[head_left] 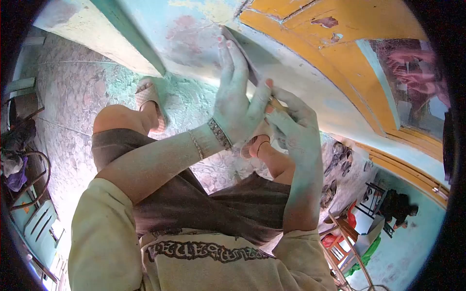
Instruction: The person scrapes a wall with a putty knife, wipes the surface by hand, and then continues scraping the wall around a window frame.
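The lettered T-shirt is nearest. Beyond it, a scraper's grey blade slants up-left along the wall, partly hidden by the left hand's straight fingers. The right hand's grip is wrapped round the lower end, its yellowish handle mostly covered.

A patchy, pale-blue wall fills 12 o'clock, with a flaking orange frame from 1 to 3 o'clock around a reflective pane. Mottled floor spreads at 10, glaring white near 8. Wooden furniture stands at 4, pale-blue slatted furniture at 8.
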`<action>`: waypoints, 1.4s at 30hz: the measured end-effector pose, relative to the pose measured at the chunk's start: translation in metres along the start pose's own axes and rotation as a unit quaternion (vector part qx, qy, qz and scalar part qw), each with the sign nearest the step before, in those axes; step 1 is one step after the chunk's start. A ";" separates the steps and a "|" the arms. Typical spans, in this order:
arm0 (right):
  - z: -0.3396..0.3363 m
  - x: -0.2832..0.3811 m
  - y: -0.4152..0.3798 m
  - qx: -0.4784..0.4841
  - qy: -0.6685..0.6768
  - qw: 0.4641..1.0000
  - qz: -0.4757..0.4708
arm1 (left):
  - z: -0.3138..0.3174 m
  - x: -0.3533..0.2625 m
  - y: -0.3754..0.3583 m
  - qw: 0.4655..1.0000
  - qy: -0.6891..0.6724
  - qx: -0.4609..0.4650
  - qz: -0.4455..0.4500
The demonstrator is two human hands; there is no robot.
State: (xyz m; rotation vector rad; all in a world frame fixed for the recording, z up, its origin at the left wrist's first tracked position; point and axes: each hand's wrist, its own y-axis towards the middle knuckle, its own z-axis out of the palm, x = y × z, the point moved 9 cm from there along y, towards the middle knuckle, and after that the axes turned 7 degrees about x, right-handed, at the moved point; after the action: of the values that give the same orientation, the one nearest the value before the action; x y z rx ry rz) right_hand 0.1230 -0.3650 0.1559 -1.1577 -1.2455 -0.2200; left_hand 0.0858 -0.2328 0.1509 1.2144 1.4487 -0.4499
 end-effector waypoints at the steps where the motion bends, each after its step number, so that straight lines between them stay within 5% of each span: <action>1: 0.003 -0.001 0.002 0.005 -0.010 1.000 0.010 | -0.003 0.003 0.001 1.000 0.009 -0.005 0.001; 6: -0.008 0.001 0.003 0.003 -0.033 0.998 -0.059 | 0.008 0.004 -0.002 1.000 -0.007 0.027 -0.007; 12: 0.005 -0.004 0.000 -0.012 -0.028 0.999 0.042 | 0.001 0.015 -0.001 1.000 -0.005 -0.003 -0.013; 19: 0.000 0.005 0.005 -0.009 -0.075 0.996 -0.040 | 0.008 0.010 -0.005 1.000 0.009 0.001 -0.025; 22: 0.005 0.004 0.002 -0.014 -0.093 0.995 0.037 | -0.002 0.020 -0.002 0.999 -0.012 -0.023 -0.023; 30: -0.011 -0.001 -0.003 -0.027 -0.049 0.998 0.026 | 0.016 0.012 -0.004 0.998 -0.051 0.021 -0.041; 34: -0.008 0.000 0.000 -0.006 -0.064 0.996 -0.067 | 0.016 0.014 -0.004 0.998 -0.024 0.034 -0.036; 42: -0.030 0.001 -0.006 -0.029 -0.086 0.996 -0.016 | 0.028 0.004 -0.004 0.996 -0.073 0.011 -0.042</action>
State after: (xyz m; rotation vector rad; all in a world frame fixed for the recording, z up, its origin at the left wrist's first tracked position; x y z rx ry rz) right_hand 0.1377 -0.3904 0.1635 -1.2272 -1.4173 -0.1858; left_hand 0.0968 -0.2553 0.1380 1.1185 1.3762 -0.6009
